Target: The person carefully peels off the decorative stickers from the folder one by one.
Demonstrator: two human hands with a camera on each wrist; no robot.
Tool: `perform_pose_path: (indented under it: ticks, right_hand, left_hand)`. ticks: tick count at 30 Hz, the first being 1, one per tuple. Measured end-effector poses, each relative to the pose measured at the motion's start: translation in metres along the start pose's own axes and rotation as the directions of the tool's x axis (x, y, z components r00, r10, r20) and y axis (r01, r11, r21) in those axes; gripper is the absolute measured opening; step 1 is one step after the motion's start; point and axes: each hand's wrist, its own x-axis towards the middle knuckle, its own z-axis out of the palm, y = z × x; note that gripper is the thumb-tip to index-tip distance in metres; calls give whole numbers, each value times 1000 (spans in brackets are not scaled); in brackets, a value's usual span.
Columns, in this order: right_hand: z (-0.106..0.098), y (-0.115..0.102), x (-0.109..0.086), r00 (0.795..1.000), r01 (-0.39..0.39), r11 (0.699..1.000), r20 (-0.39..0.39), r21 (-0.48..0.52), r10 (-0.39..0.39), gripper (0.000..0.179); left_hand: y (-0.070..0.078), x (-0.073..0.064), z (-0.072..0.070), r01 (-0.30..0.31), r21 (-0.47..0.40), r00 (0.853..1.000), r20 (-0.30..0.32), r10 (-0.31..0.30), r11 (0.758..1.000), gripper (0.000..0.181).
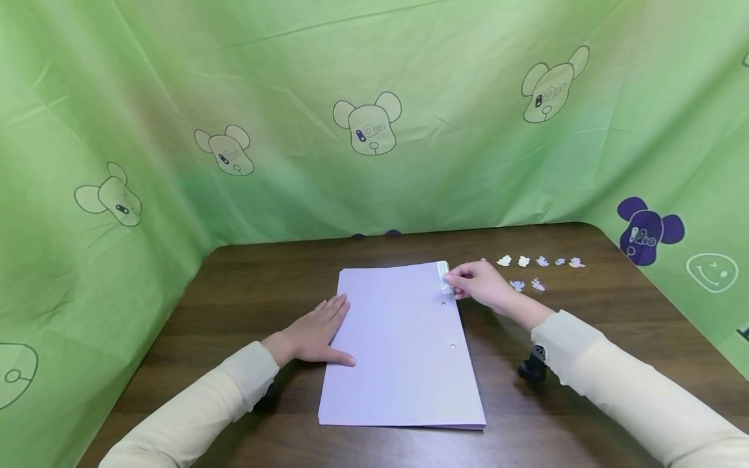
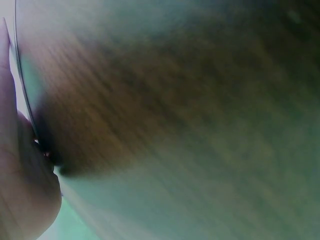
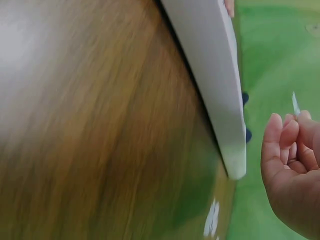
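A lavender folder or pad of sheets (image 1: 398, 344) lies on the table, with two small punched holes near its right edge. My left hand (image 1: 316, 328) rests on its left edge with straight fingers; in the left wrist view only part of that hand (image 2: 22, 180) shows. At the top right corner my right hand (image 1: 476, 285) pinches a small whitish strip (image 1: 443, 278) between thumb and fingers. The right wrist view shows a thin pale tip of the strip (image 3: 295, 104) above the curled fingers of the right hand (image 3: 290, 160). What the strip is, I cannot tell.
Several small white and bluish cut-out pieces (image 1: 542, 261) lie in two rows on the wooden table (image 1: 246, 286), behind and right of the right hand. A green cloth (image 1: 292, 182) with cartoon bear heads hangs around the table's back and sides.
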Motion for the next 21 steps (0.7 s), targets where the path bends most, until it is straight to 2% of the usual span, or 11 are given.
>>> perform_pose_path:
  ticks: [8,14,21]
  right_hand:
    - [-32,13,-10,1000,-8,998,-30,56,10,30]
    - [-56,22,-16,996,-12,996,-83,83,19,36]
    - [-88,41,-25,990,-23,994,-138,108,38,27]
  left_hand:
    - [1,-1,-1,-1,-9,1000,2,1,1000,119]
    - [1,-1,0,1,5,1000,1,-1,1000,119]
    - [2,-2,-1,3,5,1000,-3,-3,1000,119]
